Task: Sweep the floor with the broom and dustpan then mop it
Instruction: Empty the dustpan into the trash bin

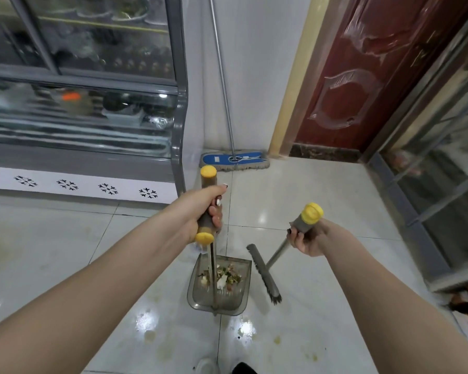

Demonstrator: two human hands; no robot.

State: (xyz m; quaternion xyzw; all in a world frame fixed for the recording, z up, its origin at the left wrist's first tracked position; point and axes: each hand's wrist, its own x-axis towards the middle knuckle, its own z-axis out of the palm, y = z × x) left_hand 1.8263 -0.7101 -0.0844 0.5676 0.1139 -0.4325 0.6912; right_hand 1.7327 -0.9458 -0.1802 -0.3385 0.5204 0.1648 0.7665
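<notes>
My left hand grips the grey, yellow-capped handle of the dustpan, a smoky clear pan on the tiled floor holding swept scraps. My right hand grips the grey handle of the broom, whose grey brush head hangs just right of the pan, bristles down. A flat mop with a blue pad and a long metal pole leans in the wall corner beyond.
A glass display cabinet with a white snowflake base fills the left. A red door and a glass-panelled frame close off the right. Wet marks and small stains dot the glossy tiles near my feet.
</notes>
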